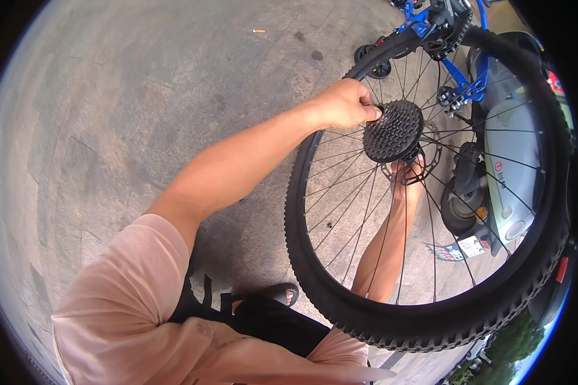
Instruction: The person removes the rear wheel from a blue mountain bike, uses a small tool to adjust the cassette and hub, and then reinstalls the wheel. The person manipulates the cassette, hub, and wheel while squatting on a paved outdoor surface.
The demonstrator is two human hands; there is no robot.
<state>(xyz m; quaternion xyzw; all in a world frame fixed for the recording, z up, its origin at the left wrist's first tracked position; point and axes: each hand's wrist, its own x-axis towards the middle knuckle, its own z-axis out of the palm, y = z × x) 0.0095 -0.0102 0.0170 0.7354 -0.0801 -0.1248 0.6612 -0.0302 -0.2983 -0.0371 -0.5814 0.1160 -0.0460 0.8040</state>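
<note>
A bicycle wheel with a knobby black tyre (404, 326) stands upright before me. My left hand (353, 106) is closed, thumb and fingertips pinching a small dark part at the outer face of the cassette (393, 133). What that part is, I cannot make out. My right hand (406, 172) reaches through from the wheel's far side. Its fingers are bent at the hub beside the brake disc (433, 160), and spokes and disc partly cover them, so their hold is hidden. No chain shows on the cassette's sprockets.
Beyond the wheel, at the upper right, is a blue bicycle frame (459, 76) with a derailleur and chain (444, 48). A grey-white motor scooter (512, 173) with a plate stands close behind the spokes at right. A cigarette butt (259, 31) lies on the paving (128, 115).
</note>
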